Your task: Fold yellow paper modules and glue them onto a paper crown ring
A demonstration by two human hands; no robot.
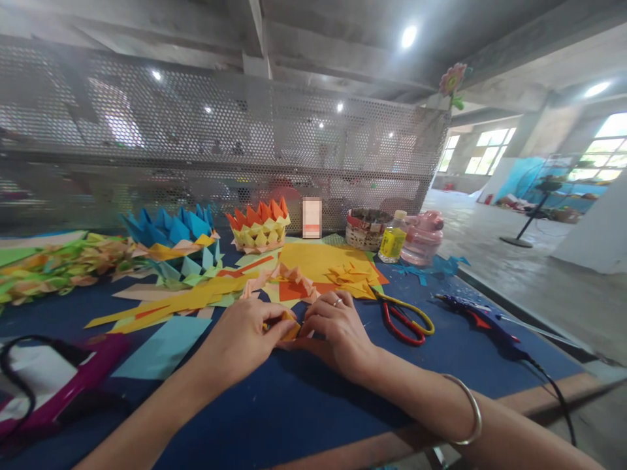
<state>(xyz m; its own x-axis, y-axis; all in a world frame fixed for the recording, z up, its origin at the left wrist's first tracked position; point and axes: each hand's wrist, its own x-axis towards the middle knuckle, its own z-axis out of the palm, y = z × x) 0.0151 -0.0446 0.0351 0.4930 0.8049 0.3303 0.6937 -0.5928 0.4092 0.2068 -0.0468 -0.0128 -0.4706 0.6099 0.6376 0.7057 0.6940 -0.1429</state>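
Observation:
Close together over the blue table, both hands grip a small folded piece of orange-yellow paper (292, 328). My left hand (249, 333) pinches it between thumb and fingers. From the other side my right hand (337, 329), with a ring, closes on it; its fingertips are partly hidden. A peach folded-paper band (298, 277) curves just beyond the hands, and I cannot tell whether it joins the orange-yellow piece. Yellow paper pieces (355, 277) lie past my right hand. Scissors (404, 320) with red and yellow handles rest right of it.
Blue (171, 225) and orange-yellow (259, 225) folded-paper crowns stand behind. A basket (367, 228), a yellow-labelled bottle (392, 238) and a pink jug (424, 241) are at back right. A corded glue gun (482, 320) lies right; a purple object (73, 385) sits left. Perforated panel (294, 143) rises behind.

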